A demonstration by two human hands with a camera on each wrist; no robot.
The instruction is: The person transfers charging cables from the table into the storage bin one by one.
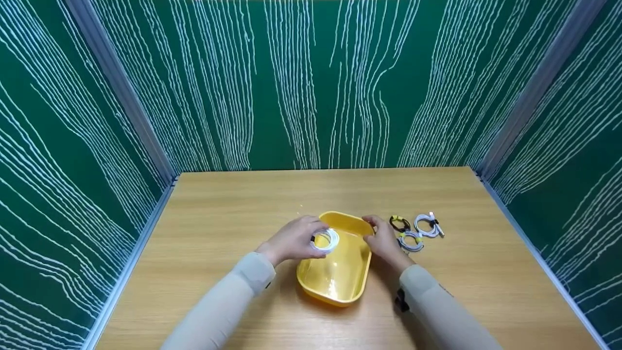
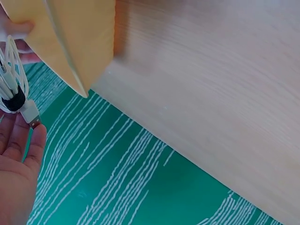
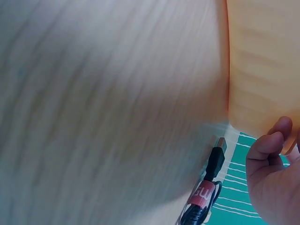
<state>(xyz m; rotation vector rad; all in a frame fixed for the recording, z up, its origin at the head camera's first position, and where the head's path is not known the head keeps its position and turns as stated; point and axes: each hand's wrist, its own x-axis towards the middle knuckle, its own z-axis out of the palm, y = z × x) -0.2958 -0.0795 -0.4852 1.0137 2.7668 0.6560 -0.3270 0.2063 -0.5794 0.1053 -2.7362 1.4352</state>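
My left hand (image 1: 297,239) holds a coiled white USB cable (image 1: 333,240) over the left side of a yellow plastic tray (image 1: 335,284). In the left wrist view a black strap binds the coil (image 2: 14,99), and its USB plug (image 2: 31,112) sits by the fingertips. My right hand (image 1: 384,239) grips the tray's rim at the upper right corner, thumb and fingers pinching the edge in the right wrist view. The inside of the tray shows bare yellow below the held coil.
Right of the tray lie three coiled cables: a black one (image 1: 399,224) with a yellow tie, a grey one (image 1: 411,241), and a white one (image 1: 426,225) with a black tie. Green walls with white lines (image 1: 291,97) enclose the wooden table (image 1: 218,204) at the back and sides.
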